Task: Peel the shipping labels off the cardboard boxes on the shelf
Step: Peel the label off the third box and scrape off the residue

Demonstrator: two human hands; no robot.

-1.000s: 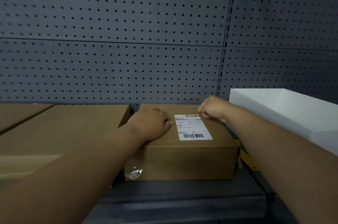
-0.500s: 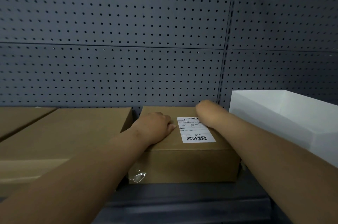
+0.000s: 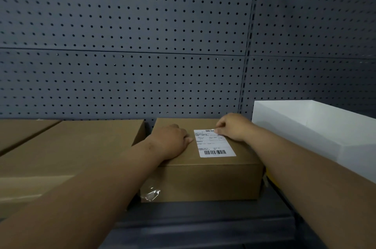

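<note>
A small cardboard box stands on the dark shelf, with a white shipping label stuck on its top. My left hand lies flat on the box top, just left of the label, fingers curled down against the cardboard. My right hand rests at the label's far right corner, fingertips pinched on that corner, which looks slightly lifted. The rest of the label lies flat.
A larger cardboard box sits to the left, with another beyond it. A white open box stands at the right. A grey pegboard wall closes the back. Clear tape sticks out at the small box's lower left.
My right hand has shifted from the box's far right edge onto the label's far corner and its fingers now pinch there. My left hand stays pressed on the box.
</note>
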